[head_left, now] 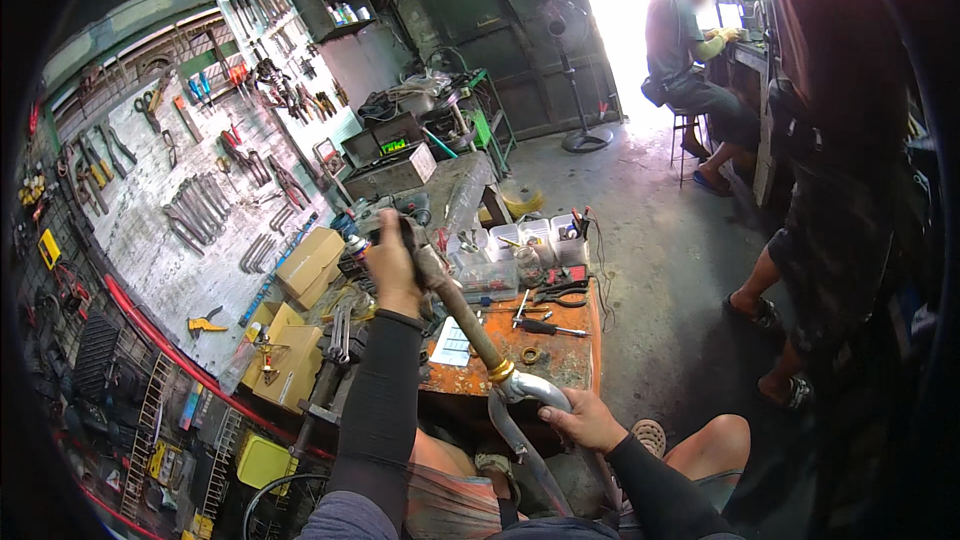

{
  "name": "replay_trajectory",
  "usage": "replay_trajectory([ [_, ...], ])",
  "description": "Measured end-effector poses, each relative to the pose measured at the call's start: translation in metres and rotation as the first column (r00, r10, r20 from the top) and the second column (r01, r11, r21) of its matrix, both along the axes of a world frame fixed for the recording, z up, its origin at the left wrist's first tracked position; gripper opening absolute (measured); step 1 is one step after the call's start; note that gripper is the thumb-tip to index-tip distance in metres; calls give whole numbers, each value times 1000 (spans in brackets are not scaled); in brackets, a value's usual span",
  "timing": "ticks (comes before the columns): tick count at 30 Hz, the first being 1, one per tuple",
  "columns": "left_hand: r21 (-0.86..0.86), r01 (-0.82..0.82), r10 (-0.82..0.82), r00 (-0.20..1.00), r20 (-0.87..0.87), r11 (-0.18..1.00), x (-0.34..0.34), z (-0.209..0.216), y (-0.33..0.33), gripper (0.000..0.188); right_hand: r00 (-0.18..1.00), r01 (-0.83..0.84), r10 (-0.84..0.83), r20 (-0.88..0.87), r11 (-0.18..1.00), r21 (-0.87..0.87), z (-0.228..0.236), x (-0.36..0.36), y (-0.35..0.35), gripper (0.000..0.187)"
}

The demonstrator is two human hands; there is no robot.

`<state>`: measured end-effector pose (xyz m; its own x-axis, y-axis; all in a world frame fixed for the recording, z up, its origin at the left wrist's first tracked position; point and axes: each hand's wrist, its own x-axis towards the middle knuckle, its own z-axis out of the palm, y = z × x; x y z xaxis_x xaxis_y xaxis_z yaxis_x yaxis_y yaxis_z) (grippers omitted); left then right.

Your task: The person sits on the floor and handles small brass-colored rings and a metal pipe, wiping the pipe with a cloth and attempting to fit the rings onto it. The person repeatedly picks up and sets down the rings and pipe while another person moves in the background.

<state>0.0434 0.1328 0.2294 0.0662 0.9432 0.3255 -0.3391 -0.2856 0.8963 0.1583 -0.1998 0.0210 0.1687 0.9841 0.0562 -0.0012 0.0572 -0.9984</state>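
A metal fork slants across my lap and the bench edge, with a worn brownish tube pointing up and a brass-coloured ring at its base. Below the ring, the grey crown splits into two bent legs. My right hand is wrapped round the right-hand leg just under its bend. By the tube's upper end, my left hand is raised and closed, thumb up, against something dark that its fingers mostly hide. Beneath the fork stands the orange workbench, holding a screwdriver, black-handled pliers, a ring-shaped part and a paper sheet.
Clear plastic bins line the bench's far end. Cardboard boxes stand left of my forearm, below a tool board. A standing person is close on the right; another person sits farther off. A pedestal fan stands behind.
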Motion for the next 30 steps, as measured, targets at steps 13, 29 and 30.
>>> replay_trajectory([
  [13,121,599,-564,792,-234,791,-64,-129,-182,59,990,26,-19,138,998,-52,-60,-31,-27,44],
  [29,277,627,-120,515,-849,728,-120,-199,-255,51,931,22,71,359,969,-248,-174,-68,-11,54],
  [30,273,628,-122,511,-851,729,-119,-199,-254,50,932,26,68,356,967,-253,-174,-67,-12,54],
])
